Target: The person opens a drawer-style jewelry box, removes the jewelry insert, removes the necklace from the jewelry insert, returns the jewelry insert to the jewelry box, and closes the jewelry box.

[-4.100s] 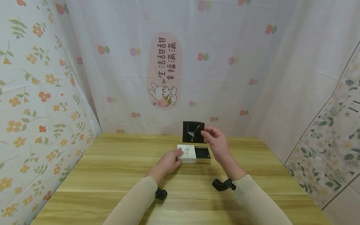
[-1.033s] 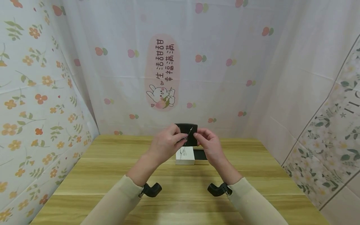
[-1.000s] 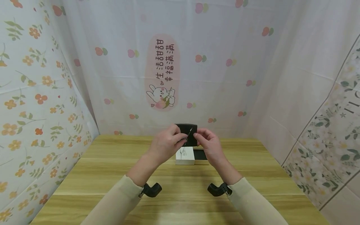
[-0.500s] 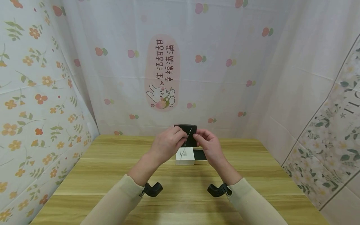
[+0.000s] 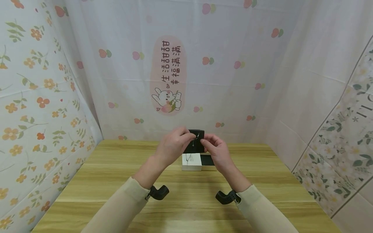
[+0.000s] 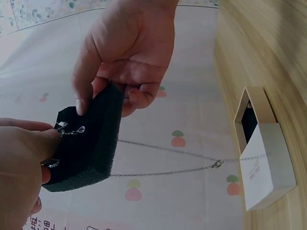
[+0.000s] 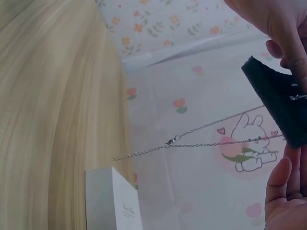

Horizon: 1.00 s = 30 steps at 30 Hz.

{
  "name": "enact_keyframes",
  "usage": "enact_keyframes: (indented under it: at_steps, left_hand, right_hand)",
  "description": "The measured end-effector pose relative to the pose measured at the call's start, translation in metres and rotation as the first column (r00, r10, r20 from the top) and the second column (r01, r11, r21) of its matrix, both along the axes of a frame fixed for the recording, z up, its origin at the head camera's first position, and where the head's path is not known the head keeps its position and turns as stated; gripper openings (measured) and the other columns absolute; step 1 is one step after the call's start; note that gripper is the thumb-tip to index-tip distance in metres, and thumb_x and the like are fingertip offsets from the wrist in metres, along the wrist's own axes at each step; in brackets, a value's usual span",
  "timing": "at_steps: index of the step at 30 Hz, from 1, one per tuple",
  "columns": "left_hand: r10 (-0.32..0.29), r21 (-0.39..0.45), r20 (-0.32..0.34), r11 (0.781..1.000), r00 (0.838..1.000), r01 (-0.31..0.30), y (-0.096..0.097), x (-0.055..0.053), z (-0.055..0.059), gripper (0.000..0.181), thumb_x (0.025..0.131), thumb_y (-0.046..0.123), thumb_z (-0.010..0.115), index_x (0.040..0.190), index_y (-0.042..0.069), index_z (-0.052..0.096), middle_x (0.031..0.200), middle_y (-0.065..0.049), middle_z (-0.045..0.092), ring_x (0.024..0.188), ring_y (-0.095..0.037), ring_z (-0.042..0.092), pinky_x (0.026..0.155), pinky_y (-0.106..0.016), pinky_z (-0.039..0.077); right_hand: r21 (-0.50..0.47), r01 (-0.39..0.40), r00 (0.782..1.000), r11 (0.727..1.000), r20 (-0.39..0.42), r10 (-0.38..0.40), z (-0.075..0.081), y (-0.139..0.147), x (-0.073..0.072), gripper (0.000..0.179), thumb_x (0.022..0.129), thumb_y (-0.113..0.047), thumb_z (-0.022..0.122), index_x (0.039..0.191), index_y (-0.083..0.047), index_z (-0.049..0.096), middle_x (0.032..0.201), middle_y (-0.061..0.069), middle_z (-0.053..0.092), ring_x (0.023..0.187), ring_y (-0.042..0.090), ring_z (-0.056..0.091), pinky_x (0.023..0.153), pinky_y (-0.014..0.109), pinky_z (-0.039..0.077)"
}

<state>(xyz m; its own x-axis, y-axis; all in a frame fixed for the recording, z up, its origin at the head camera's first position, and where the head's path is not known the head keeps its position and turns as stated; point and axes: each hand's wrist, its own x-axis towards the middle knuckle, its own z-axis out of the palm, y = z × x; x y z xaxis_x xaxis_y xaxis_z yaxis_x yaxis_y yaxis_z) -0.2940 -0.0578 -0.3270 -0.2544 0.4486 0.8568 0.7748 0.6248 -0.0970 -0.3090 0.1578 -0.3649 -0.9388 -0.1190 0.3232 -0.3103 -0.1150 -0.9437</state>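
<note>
My right hand (image 5: 218,149) holds a black foam pad (image 5: 199,147) by its right edge, above the table. A silver necklace (image 5: 197,135) lies across the pad's front. My left hand (image 5: 174,145) pinches it near the pendant, thumb and forefinger together. In the left wrist view, a small clear drop stone (image 6: 81,129) hangs just beyond those fingertips. Behind the pad the chain (image 7: 211,144) dangles in two strands that meet at a clasp (image 7: 171,141). Part of the pendant is hidden by the left fingers.
Below the hands, a white box sleeve (image 5: 191,162) stands on the wooden table (image 5: 186,194), its drawer (image 5: 208,168) pulled out to the right and dark inside. Patterned curtains (image 5: 233,81) enclose the table at the back and sides.
Earlier my left hand rested on the box sleeve; it has since risen to the pad and taken hold of the necklace. Lately its fingers have shifted slightly, baring the drop stone.
</note>
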Motion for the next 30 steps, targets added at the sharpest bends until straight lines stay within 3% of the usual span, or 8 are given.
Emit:
enact_keyframes:
  at_steps: [13,30]
  left_hand:
    - [0.033,0.029,-0.044,0.999,0.999,-0.032,-0.007,-0.01,0.019,0.01,0.093,0.007,0.088,0.103,0.006,0.084,0.092,-0.006,0.073,0.083,-0.021,0.074,0.074,-0.028,0.066]
    - [0.069,0.023,0.024,0.997,0.997,-0.07,-0.015,-0.024,0.037,0.009,0.097,0.008,0.084,0.105,0.005,0.083,0.095,-0.006,0.076,0.084,-0.021,0.077,0.077,-0.03,0.067]
  right_hand:
    - [0.016,0.0,1.0,1.0,0.007,-0.001,-0.002,0.002,0.0,0.01,0.106,-0.005,0.069,0.116,-0.005,0.072,0.1,-0.002,0.07,0.079,0.015,0.057,0.077,0.023,0.055]
    - [0.077,0.008,1.0,0.997,-0.003,-0.008,-0.003,0.006,0.001,0.015,0.107,-0.009,0.07,0.119,-0.001,0.072,0.099,-0.004,0.071,0.08,0.015,0.06,0.083,0.024,0.057]
